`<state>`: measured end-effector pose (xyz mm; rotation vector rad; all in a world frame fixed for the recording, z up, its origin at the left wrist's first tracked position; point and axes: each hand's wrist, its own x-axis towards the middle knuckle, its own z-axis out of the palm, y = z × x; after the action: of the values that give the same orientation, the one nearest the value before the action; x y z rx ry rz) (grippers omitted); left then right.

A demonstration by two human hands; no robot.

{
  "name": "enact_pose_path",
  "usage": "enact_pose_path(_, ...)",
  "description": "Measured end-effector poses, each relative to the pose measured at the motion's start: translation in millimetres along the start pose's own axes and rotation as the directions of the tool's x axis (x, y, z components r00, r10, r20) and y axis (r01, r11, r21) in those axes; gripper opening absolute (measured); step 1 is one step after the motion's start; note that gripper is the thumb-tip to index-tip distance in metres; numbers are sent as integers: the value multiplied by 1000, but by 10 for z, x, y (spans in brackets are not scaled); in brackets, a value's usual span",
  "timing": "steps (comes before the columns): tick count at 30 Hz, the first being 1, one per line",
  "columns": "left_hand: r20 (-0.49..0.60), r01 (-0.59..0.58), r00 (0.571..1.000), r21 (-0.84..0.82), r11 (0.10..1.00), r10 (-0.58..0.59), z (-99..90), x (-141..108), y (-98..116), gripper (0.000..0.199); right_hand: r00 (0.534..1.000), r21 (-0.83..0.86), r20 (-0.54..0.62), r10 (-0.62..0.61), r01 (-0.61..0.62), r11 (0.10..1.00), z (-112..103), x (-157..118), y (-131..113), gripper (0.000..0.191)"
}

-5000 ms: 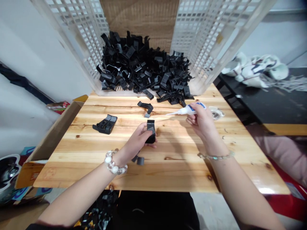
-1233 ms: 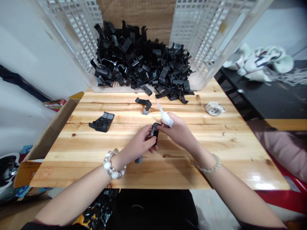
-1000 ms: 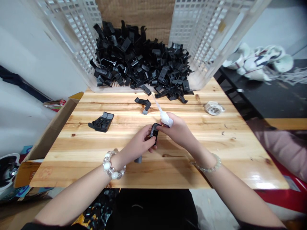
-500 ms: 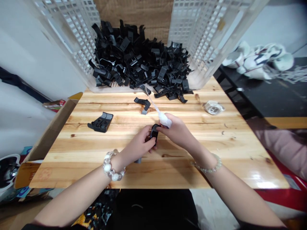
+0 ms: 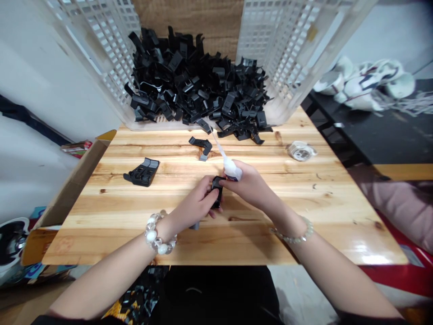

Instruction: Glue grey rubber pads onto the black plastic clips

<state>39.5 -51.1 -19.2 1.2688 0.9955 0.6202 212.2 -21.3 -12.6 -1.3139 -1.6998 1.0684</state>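
Observation:
My left hand [image 5: 199, 201] is closed around a small black plastic part [image 5: 217, 186] above the middle of the wooden table. In my right hand [image 5: 248, 183] is a white squeeze bottle [image 5: 232, 169] with a long thin nozzle, which points up and away toward the basket. My right thumb also touches the upper end of the black part. A bent black clip [image 5: 203, 146] lies on the table beyond my hands. To the left lie several black pieces [image 5: 144, 172] side by side. A small grey piece [image 5: 194, 226] shows partly from under my left wrist.
A white plastic basket [image 5: 297, 97] lies at the back, heaped with black clips [image 5: 199, 85]. A roll of clear tape [image 5: 301, 151] rests on the right of the table [image 5: 324, 212]. A cardboard box [image 5: 71, 189] stands at the left edge. White items [image 5: 367, 83] sit on a dark table at right.
Both hands keep nearly the same place. The black part has turned slightly in my left fingers, and the bottle's nozzle tip has shifted a little to the right.

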Motion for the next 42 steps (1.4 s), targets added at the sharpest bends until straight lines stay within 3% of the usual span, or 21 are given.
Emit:
enact_pose_path(9,19,66,998,-27,997,-65,-8,-8,-25,26,998,29,62,-14,12,1000,-1,-36,-68,12)
enact_pose_path(13,95,97,992,-162,982,-83,-24,4,-26,28,991,184,111,71,-91,979,-46,-50,-153,15)
enact_pose_path(16,139,109,987,-260,959,-75,-40,2,-2,29,974,350,172,148,-201,915,-88,-36,-189,19)
enact_pose_path(19,147,119,986,-321,939,-75,-51,-4,39,27,972,435,149,182,-230,871,-115,2,-173,21)
enact_pose_path(23,119,135,988,-358,924,-98,-55,-10,88,24,969,463,95,226,-244,852,-121,51,-110,22)
enact_pose_path(33,147,163,983,-432,887,-109,-64,-21,97,30,966,461,121,228,-258,849,-90,74,-24,23)
enact_pose_path(36,110,117,991,-422,899,-78,-77,-26,103,34,966,446,109,235,-259,857,-86,80,-4,20)
enact_pose_path(42,-2,-99,995,-284,954,103,-153,-15,95,39,963,453,73,258,-263,852,-99,106,73,22)
